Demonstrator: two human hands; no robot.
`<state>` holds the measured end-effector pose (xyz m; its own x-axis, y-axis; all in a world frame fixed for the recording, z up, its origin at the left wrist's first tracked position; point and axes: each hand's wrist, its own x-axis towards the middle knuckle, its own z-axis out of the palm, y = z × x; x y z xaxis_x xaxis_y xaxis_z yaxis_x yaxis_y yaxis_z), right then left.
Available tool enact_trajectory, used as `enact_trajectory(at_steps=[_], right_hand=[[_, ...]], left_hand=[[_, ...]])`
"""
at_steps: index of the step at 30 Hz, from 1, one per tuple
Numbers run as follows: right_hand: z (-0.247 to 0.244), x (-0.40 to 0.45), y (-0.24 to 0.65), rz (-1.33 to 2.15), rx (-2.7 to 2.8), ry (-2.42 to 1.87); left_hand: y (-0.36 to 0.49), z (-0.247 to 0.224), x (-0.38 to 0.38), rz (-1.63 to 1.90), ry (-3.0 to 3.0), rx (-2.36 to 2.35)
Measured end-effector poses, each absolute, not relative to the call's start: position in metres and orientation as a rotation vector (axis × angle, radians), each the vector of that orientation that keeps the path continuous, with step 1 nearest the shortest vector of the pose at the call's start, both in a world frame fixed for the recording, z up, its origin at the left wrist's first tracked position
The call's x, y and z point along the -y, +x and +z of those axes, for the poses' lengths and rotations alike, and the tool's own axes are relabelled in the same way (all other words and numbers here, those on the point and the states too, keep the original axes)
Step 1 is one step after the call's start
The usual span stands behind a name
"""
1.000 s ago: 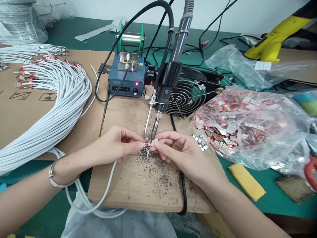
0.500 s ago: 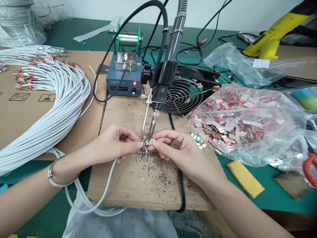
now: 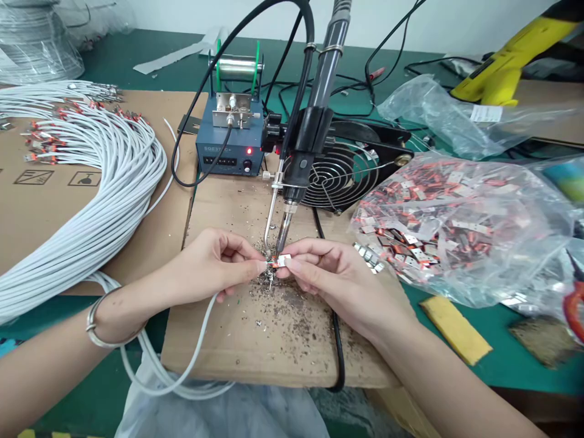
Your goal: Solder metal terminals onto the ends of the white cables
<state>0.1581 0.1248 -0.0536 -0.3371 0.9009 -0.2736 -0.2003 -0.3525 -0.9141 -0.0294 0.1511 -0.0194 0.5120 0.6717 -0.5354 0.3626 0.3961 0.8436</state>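
Between thumb and fingers, my left hand point(image 3: 230, 264) pinches the end of a white cable point(image 3: 204, 331), which loops down past the cardboard's near edge. Facing it, my right hand point(image 3: 319, 267) is closed on a small metal USB connector point(image 3: 283, 260) with orange on its inner end. Cable end and connector meet under the tip of a soldering iron point(image 3: 283, 230), held downward in a stand. A thin metal solder feed tube point(image 3: 271, 219) runs beside the iron to the same spot. Whether the wires touch the connector's contacts is too small to tell.
Behind stands a blue solder feeder point(image 3: 228, 152) with a solder spool point(image 3: 237, 68), beside a black fan point(image 3: 342, 170). Finished-looking cables point(image 3: 114, 182) lie bundled left. At right are a bag of connectors point(image 3: 433, 225), a yellow sponge point(image 3: 456, 328) and red-handled scissors point(image 3: 573, 310). Solder crumbs litter the cardboard point(image 3: 219, 353).
The view has shifted slightly. Both hands keep their pinch on cable and connector under the iron; the connector looks slightly turned, its face brighter.
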Motion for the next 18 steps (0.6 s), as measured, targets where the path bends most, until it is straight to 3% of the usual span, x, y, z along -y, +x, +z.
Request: enact_trajectory(at_steps=[18], right_hand=[[-0.0498, -0.1251, 0.1573, 1.825, 1.033, -1.105]], left_hand=[[-0.0288, -0.0208, -0.1531, 0.239, 1.244, -1.132]])
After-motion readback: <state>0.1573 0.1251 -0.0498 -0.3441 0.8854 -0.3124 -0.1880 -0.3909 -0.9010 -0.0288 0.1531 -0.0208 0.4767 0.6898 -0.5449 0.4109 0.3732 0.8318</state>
